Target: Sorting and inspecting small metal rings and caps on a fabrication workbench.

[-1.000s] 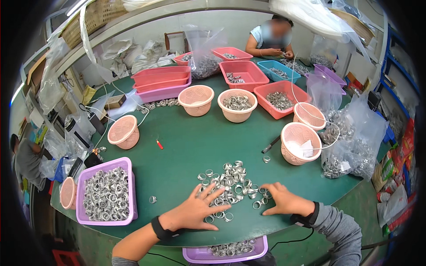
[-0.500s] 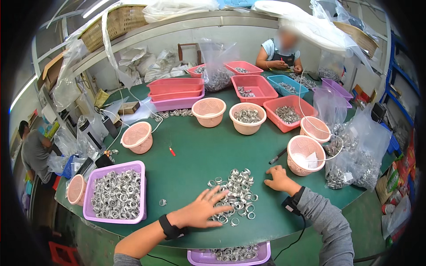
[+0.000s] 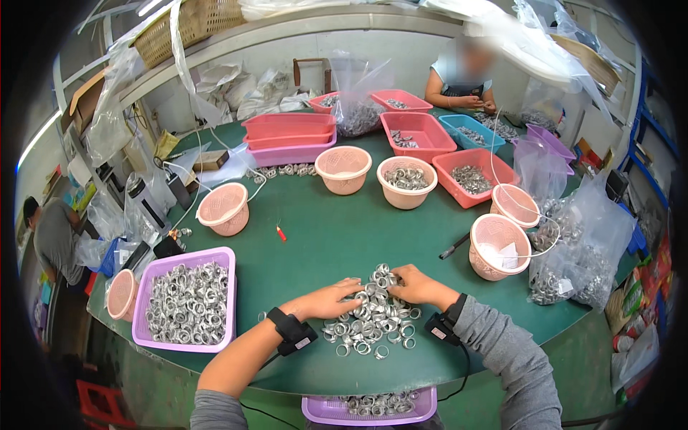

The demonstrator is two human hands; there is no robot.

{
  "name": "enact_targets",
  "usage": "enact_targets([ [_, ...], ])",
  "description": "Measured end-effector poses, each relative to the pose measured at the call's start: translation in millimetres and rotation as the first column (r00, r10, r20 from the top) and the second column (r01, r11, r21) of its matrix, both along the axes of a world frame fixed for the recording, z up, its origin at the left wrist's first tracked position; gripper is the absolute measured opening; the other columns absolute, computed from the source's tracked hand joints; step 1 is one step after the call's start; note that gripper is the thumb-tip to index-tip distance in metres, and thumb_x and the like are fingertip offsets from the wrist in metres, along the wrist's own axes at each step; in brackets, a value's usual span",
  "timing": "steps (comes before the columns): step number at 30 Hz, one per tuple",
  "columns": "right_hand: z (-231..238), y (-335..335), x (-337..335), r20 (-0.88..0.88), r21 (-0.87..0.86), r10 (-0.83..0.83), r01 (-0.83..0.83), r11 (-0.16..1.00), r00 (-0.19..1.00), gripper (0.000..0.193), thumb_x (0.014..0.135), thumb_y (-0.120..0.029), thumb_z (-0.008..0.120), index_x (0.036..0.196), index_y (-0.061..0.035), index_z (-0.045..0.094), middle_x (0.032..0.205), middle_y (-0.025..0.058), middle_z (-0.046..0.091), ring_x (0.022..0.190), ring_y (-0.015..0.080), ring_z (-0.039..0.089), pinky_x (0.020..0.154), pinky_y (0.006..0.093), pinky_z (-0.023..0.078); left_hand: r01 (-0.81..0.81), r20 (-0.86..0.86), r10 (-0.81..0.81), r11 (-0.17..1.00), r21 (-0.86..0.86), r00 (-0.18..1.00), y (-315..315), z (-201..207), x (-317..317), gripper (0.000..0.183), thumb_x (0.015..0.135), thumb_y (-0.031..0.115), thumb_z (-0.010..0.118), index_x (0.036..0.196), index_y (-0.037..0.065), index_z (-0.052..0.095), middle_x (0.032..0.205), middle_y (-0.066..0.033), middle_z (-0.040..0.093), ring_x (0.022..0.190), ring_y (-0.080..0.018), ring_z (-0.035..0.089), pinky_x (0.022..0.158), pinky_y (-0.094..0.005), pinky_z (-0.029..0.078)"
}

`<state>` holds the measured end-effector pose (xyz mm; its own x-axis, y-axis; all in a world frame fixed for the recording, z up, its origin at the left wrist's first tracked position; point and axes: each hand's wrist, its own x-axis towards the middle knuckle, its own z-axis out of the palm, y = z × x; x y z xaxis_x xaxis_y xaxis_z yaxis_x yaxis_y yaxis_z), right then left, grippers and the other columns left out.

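A loose heap of silver metal rings (image 3: 373,315) lies on the green tabletop in front of me. At the heap's left side, my left hand (image 3: 331,299) is open, its fingers stretched out against the rings. My right hand (image 3: 421,287) touches the upper right of the heap with bent fingers, thumb and forefinger apart; no ring shows lifted in it. Both wrists wear black bands with a small box. To the left, a purple basket (image 3: 231,301) is filled with similar rings.
Pink round baskets (image 3: 223,209) stand around the table (image 3: 308,236). A black pen (image 3: 454,246) and a small red-tipped tool (image 3: 281,233) lie on it. Bags of metal pieces (image 3: 588,258) crowd the right edge. Another purple basket (image 3: 315,412) sits below the front edge. A person (image 3: 462,79) sits across.
My right hand has moved left from the bare table onto the heap. My left hand has shifted up, off the heap's front to its left side. The rings are pushed closer together.
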<state>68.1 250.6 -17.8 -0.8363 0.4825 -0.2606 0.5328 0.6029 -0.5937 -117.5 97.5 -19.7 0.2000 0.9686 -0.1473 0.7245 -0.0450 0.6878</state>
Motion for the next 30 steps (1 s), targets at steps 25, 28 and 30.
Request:
enact_targets([
  [25, -108, -170, 371, -0.281, -0.940, 0.121, -0.299, 0.167, 0.952, 0.022, 0.086, -0.014, 0.050, 0.096, 0.0033, 0.059, 0.094, 0.0092, 0.060, 0.087, 0.0145, 0.054, 0.078, 0.0261, 0.042, -0.408, 0.540, 0.444, 0.892, -0.193, 0.715, -236, 21, 84, 0.016, 0.079, 0.006, 0.058, 0.093, -0.001, 0.060, 0.091, -0.0116, 0.062, 0.085, -0.0222, 0.058, 0.075, -0.0310, 0.045],
  [28, -117, -162, 354, -0.312, -0.928, 0.188, -0.341, 0.149, 0.931, 0.022, 0.086, -0.014, 0.050, 0.095, 0.0033, 0.059, 0.093, 0.0092, 0.060, 0.087, 0.0147, 0.054, 0.078, 0.0261, 0.042, -0.398, 0.529, 0.421, 0.903, -0.164, 0.737, -235, 22, 85, 0.014, 0.080, 0.005, 0.057, 0.092, 0.000, 0.060, 0.088, -0.0101, 0.062, 0.084, -0.0201, 0.059, 0.075, -0.0300, 0.045],
  [30, -121, -160, 347, -0.325, -0.922, 0.216, -0.359, 0.144, 0.921, 0.022, 0.086, -0.014, 0.050, 0.095, 0.0033, 0.059, 0.093, 0.0093, 0.060, 0.087, 0.0148, 0.054, 0.078, 0.0262, 0.042, -0.407, 0.491, 0.438, 0.896, -0.175, 0.753, -234, 23, 82, 0.014, 0.079, 0.005, 0.058, 0.092, 0.000, 0.060, 0.087, -0.0097, 0.062, 0.082, -0.0189, 0.059, 0.074, -0.0290, 0.045],
])
